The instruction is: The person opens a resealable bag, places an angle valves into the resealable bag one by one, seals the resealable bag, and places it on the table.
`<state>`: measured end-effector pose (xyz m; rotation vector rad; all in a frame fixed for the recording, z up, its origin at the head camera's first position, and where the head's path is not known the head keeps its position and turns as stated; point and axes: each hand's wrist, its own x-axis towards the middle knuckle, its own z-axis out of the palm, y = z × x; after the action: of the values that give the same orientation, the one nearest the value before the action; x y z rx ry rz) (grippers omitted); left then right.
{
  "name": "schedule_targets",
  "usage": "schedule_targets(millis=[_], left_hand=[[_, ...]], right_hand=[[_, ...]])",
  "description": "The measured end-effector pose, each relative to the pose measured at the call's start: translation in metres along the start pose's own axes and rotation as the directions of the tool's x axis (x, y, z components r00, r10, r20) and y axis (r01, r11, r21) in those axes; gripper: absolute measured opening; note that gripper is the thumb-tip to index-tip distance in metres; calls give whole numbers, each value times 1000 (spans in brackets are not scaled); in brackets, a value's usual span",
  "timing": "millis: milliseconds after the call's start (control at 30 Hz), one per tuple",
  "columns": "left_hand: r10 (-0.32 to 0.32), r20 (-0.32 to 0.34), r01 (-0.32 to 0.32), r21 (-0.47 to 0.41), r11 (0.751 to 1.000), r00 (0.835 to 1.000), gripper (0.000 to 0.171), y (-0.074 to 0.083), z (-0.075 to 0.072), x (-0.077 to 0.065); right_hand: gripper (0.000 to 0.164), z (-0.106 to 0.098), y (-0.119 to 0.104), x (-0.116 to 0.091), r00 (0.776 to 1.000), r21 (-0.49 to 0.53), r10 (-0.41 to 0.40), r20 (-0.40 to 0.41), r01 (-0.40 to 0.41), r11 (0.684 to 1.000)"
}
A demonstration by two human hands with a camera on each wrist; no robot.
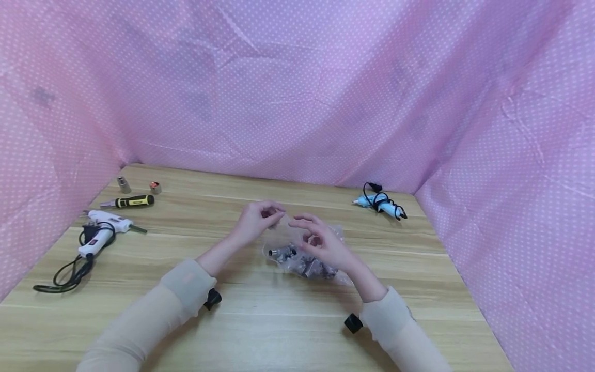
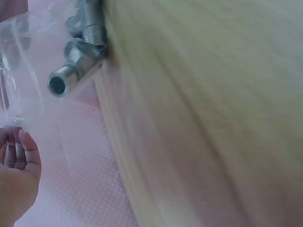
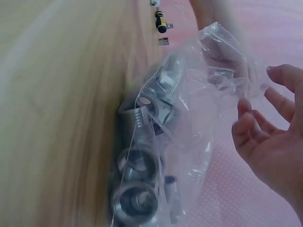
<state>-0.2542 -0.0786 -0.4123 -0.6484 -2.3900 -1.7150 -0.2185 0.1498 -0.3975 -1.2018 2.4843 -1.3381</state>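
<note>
A clear plastic bag (image 1: 343, 279) filled with several silvery metal pipe fittings (image 1: 312, 267) lies on the wooden table. At its upper edge my left hand (image 1: 253, 223) pinches the film between thumb and fingers; the left wrist view shows these fingertips (image 2: 27, 141) at the bag's rim. My right hand (image 1: 329, 247) hovers over the bag's right part, fingers bent loosely and spread apart, fingertips right beside the film in the right wrist view. Threaded ends and round openings of the fittings (image 3: 137, 203) show through the plastic. One fitting (image 2: 64, 82) points out toward the left.
At the table's left lie a white glue gun (image 1: 95, 242) with a black cord, a yellow-black screwdriver (image 1: 135, 201) and two small metal parts, one a cylinder (image 1: 123, 185). A blue glue gun (image 1: 381, 203) with wound cord lies at back right. Pink dotted cloth (image 1: 279, 103) surrounds the table.
</note>
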Motion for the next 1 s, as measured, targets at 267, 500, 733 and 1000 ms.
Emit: schedule_targets(millis=[267,500,733,1000], left_hand=[[-62,-5,62,-24,998,998,15,12,3,5],[-87,-6,87,-35,996,996,14,19,4,7],[-100,11,100,-50,994,995,15,18,2,6],[-76,24,77,-10,997,997,15,15,-14,5]], right_hand=[[28,4,-18,-21,978,-324,-202,-55,174,930],[33,26,-31,-24,985,-414,-132,109,165,895],[17,45,-27,-19,982,-484,-91,164,161,860],[22,29,-25,-22,991,-330,-94,97,121,936]])
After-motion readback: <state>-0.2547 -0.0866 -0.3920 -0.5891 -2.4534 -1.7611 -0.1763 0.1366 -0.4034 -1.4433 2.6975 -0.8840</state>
